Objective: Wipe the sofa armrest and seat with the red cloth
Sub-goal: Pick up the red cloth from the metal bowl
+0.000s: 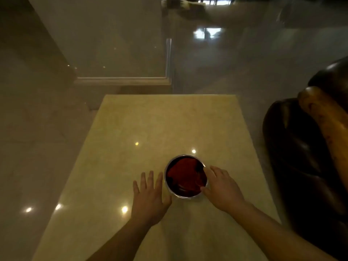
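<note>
The red cloth (185, 174) lies crumpled inside a round steel bowl (195, 196) on a yellowish marble table (150, 125). My left hand (149, 194) is just left of the bowl, fingers spread, thumb near the rim. My right hand (223, 187) rests against the bowl's right rim, its fingertips at the edge of the cloth, holding nothing. The dark leather sofa (301, 157) stands at the right, with a wooden armrest (323, 117) along its top.
Glossy tiled floor (37, 129) surrounds the table. A wall corner with a baseboard (122, 80) stands beyond the table's far edge. A narrow strip of floor separates the table's right edge from the sofa.
</note>
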